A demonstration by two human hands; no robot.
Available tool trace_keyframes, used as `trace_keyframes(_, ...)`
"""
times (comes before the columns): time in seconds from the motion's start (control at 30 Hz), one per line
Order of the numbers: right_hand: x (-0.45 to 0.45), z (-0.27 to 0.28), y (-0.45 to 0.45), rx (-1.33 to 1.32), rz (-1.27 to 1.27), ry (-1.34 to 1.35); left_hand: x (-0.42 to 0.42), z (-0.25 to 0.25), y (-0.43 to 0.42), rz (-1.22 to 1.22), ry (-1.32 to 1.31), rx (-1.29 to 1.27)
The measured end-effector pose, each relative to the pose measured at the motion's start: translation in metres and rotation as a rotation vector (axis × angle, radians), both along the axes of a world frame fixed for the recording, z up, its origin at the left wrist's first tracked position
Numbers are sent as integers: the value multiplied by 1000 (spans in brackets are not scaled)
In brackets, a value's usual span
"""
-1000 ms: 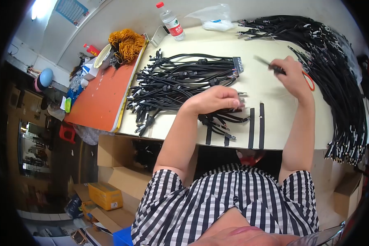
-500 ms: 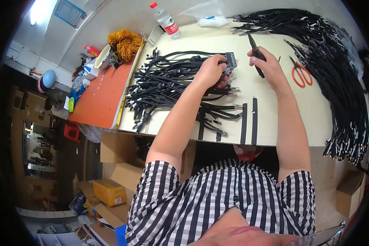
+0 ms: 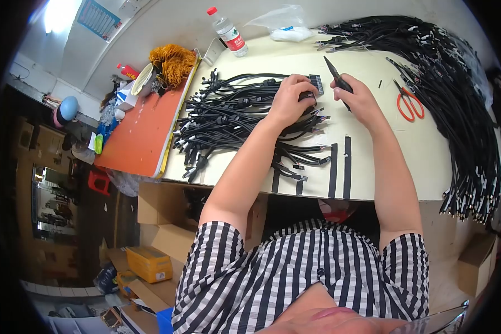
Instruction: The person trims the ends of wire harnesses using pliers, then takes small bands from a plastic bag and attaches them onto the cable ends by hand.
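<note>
My left hand (image 3: pixel 291 100) is closed at the right ends of a bundle of black cables (image 3: pixel 234 119), beside a small dark labelled piece (image 3: pixel 315 84). What its curled fingers hold is partly hidden. In my right hand (image 3: pixel 357 96) is a dark pointed tool (image 3: pixel 339 79), its tip directed up and to the left. Red-handled scissors (image 3: pixel 409 103) lie to the right of that hand. Two black strips (image 3: pixel 347 167) are on the pale tabletop (image 3: pixel 395 167) below.
A large pile of black cables (image 3: pixel 451 117) runs along the right and back. Behind stand a water bottle (image 3: pixel 228 33) and a plastic bag (image 3: pixel 286 32). An orange board (image 3: pixel 145 122) with orange cord (image 3: pixel 172 64) is at the left. Cardboard boxes (image 3: pixel 149 264) sit below.
My left hand has moved up from the lower cable ends to near the labelled piece. The right hand has come left, away from the scissors, with the pointed tool turned more upward.
</note>
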State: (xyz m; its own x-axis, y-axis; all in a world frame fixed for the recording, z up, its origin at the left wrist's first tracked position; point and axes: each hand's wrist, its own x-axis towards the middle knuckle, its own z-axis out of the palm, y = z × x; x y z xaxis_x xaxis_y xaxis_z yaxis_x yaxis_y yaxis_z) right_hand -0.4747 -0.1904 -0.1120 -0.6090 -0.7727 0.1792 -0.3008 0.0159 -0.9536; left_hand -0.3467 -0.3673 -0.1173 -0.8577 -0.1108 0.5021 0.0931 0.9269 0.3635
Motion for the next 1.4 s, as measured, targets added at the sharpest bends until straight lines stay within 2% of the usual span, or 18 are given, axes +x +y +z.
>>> trace_keyframes(0.07, 3, 2, 0, 12, 11, 11, -1, 2, -7, -6, -10, 46)
trace_keyframes(0.13, 11, 11, 2, 139, -59, 168, 1, 9, -14, -51, 37, 915)
trace_keyframes(0.17, 15, 13, 1, 171, -72, 203, 4, 13, -22, 29, 9, 873)
trace_keyframes(0.2, 17, 11, 0, 167, -65, 208, 11, 21, -22, -35, 17, 1021)
trace_keyframes(0.27, 20, 4, -3, 159, -94, 642, 19, 27, -23, -51, 64, 1215)
trace_keyframes(0.37, 32, 8, -6, 191, -62, 718, 23, 26, -16, -12, 153, 1338)
trace_keyframes(0.77, 41, 10, -13, 239, -54, 803, 26, 18, -10, 96, 291, 1216)
trace_keyframes(0.87, 42, 11, -14, 262, -62, 797, 32, 24, -7, 43, 213, 1285)
trace_keyframes(0.93, 41, 9, -14, 242, -65, 801, 34, 23, -8, -93, 177, 1276)
trace_keyframes(1.0, 41, 7, -14, 161, -72, 856, 34, 22, -8, -74, 185, 1294)
trace_keyframes(1.2, 43, 12, -14, 185, -37, 841, 36, 20, -14, -85, 192, 1354)
trace_keyframes(1.23, 43, 11, -14, 184, -36, 842, 39, 20, -17, -106, 155, 1425)
trace_keyframes(1.4, 43, 16, -13, 173, 60, 700, 46, 22, -23, -164, 109, 1567)
